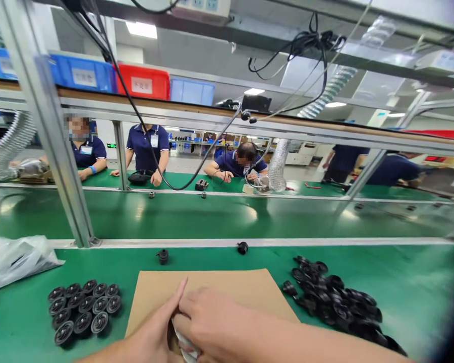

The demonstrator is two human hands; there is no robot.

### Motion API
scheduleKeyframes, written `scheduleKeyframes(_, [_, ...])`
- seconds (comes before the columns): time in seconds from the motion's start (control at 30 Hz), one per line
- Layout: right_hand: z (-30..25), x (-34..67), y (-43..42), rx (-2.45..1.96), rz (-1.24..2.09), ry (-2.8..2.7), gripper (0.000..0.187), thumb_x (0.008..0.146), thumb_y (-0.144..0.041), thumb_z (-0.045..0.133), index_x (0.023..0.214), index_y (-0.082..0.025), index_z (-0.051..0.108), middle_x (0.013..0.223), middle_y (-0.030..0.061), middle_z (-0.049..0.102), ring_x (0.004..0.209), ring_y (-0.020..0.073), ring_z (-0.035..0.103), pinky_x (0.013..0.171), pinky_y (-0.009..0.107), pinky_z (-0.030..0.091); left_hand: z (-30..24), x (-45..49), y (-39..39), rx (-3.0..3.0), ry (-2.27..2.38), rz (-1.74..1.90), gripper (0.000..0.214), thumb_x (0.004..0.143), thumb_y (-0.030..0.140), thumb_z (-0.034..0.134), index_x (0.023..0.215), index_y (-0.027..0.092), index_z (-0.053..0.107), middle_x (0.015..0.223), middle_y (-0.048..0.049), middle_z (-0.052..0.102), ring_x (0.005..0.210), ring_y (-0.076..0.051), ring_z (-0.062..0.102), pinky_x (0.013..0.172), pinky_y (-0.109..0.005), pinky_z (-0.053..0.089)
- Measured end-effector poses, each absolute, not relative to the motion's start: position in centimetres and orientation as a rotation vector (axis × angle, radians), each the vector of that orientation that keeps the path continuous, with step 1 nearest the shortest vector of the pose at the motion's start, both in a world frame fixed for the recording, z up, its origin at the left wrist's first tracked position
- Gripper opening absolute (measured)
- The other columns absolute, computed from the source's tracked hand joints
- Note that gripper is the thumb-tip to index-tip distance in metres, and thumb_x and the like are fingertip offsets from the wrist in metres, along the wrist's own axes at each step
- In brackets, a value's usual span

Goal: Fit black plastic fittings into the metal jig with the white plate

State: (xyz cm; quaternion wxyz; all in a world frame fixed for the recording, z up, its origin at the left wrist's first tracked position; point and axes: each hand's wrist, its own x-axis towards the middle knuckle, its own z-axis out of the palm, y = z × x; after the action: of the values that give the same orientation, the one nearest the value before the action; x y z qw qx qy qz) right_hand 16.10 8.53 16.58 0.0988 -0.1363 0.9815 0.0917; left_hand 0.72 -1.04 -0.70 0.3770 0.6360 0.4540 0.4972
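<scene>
My left hand (157, 330) and my right hand (206, 320) meet low in the view over a brown cardboard sheet (245, 290). The fingers of both are closed together on a small pale, striped object (184, 347) that is mostly hidden between them. Left of the cardboard, several round black ribbed parts (83, 312) stand in neat rows on the green bench (408, 292). To the right lies a loose pile of black ring-shaped parts (335, 302).
Two small black parts (162, 256) (242, 247) sit near the bench's far rail. A clear plastic bag (15, 259) lies at the left. A green conveyor belt (212, 214) runs beyond an aluminium frame post (49, 126). Several people in navy shirts work across it.
</scene>
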Motion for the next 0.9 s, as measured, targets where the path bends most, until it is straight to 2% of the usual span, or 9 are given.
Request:
scheduleKeyframes(0.1, [17.8, 18.0, 8.1, -0.113, 0.024, 3.025, 0.049, 0.08, -0.031, 0.089, 0.121, -0.018, 0.065, 0.118, 0.0111, 0.069, 0.103, 0.0297, 0.065, 0.077, 0.036, 0.049, -1.4, 0.3, -1.1, 1.79, 1.156, 1.412, 0.139, 0.071, 0.04, 0.096, 0.17, 0.032, -0.001, 0.157, -0.0165, 0.046, 0.145, -0.039, 0.047, 0.123, -0.054, 0.039])
scheduleKeyframes(0.2, [17.7, 20.3, 8.7, 0.381, -0.354, 3.014, 0.052, 0.077, -0.011, 0.081, 0.125, -0.026, 0.064, 0.117, 0.006, 0.066, 0.106, 0.0281, 0.062, 0.084, 0.035, 0.047, -0.9, 0.2, -1.4, 1.81, 1.145, 1.492, 0.129, 0.077, 0.048, 0.092, 0.17, 0.03, 0.005, 0.14, -0.0154, 0.057, 0.129, -0.034, 0.058, 0.116, -0.051, 0.045])
scheduleKeyframes(0.3, [16.0, 22.2, 10.0, 0.713, -0.423, 2.89, 0.053, 0.072, 0.0, 0.07, 0.118, -0.026, 0.068, 0.116, 0.0069, 0.064, 0.11, 0.0307, 0.061, 0.09, 0.039, 0.046, 0.5, 0.3, -1.8, 1.851, 1.119, 1.523, 0.106, 0.088, 0.053, 0.078, 0.17, 0.031, 0.016, 0.133, -0.0131, 0.061, 0.123, -0.032, 0.059, 0.113, -0.053, 0.045])
scheduleKeyframes(0.4, [14.1, 23.3, 11.0, 0.815, -0.503, 2.847, 0.065, 0.065, 0.002, 0.063, 0.123, -0.027, 0.07, 0.116, 0.007, 0.063, 0.112, 0.0309, 0.06, 0.095, 0.04, 0.046, 2.0, 0.6, -2.1, 1.985, 1.123, 1.548, 0.082, 0.099, 0.045, 0.064, 0.168, 0.032, 0.022, 0.12, -0.0107, 0.068, 0.108, -0.029, 0.062, 0.1, -0.049, 0.052])
scheduleKeyframes(0.5, [13.2, 23.5, 11.0, 0.792, -0.859, 2.932, 0.071, 0.065, -0.002, 0.064, 0.131, -0.029, 0.066, 0.129, 0.0064, 0.06, 0.125, 0.0285, 0.055, 0.108, 0.039, 0.043, 3.3, 0.9, -2.5, 2.174, 1.148, 1.667, 0.066, 0.106, 0.032, 0.056, 0.166, 0.029, 0.029, 0.117, -0.013, 0.07, 0.102, -0.027, 0.064, 0.093, -0.043, 0.057])
scheduleKeyframes(0.63, [11.9, 22.0, 9.6, 0.715, -1.553, 2.844, 0.068, 0.071, -0.013, 0.072, 0.137, -0.03, 0.064, 0.143, 0.0056, 0.059, 0.134, 0.0272, 0.053, 0.118, 0.039, 0.038, 4.3, 1.2, -3.4, 2.444, 1.062, 1.761, 0.06, 0.107, 0.019, 0.058, 0.161, 0.023, 0.034, 0.126, -0.0173, 0.068, 0.118, -0.026, 0.066, 0.105, -0.038, 0.057])
scheduleKeyframes(0.73, [10.1, 20.1, 8.5, 0.627, -1.994, 2.653, 0.045, 0.086, -0.034, 0.076, 0.13, -0.025, 0.069, 0.129, 0.01, 0.069, 0.114, 0.0275, 0.065, 0.102, 0.04, 0.05, 4.2, 1.2, -3.7, 2.493, 1.113, 1.807, 0.054, 0.107, 0.015, 0.057, 0.158, 0.017, 0.04, 0.129, -0.0177, 0.068, 0.129, -0.024, 0.063, 0.114, -0.035, 0.053])
scheduleKeyframes(0.8, [9.4, 19.1, 8.5, 0.544, -2.234, 2.561, 0.045, 0.09, -0.053, 0.077, 0.12, -0.02, 0.071, 0.113, 0.0124, 0.073, 0.1, 0.027, 0.069, 0.087, 0.037, 0.055, 3.8, 1.1, -3.4, 2.518, 1.204, 1.848, 0.048, 0.109, 0.014, 0.051, 0.156, 0.016, 0.043, 0.131, -0.0167, 0.068, 0.134, -0.022, 0.061, 0.119, -0.033, 0.049])
scheduleKeyframes(0.9, [10.0, 18.8, 10.5, 0.62, -2.16, 2.847, 0.045, 0.096, -0.058, 0.072, 0.12, -0.021, 0.07, 0.11, 0.0127, 0.074, 0.098, 0.026, 0.07, 0.085, 0.036, 0.057, 3.2, 0.8, -2.9, 2.478, 1.413, 1.854, 0.046, 0.113, 0.028, 0.046, 0.157, 0.015, 0.043, 0.142, -0.0197, 0.061, 0.143, -0.024, 0.053, 0.121, -0.034, 0.047])
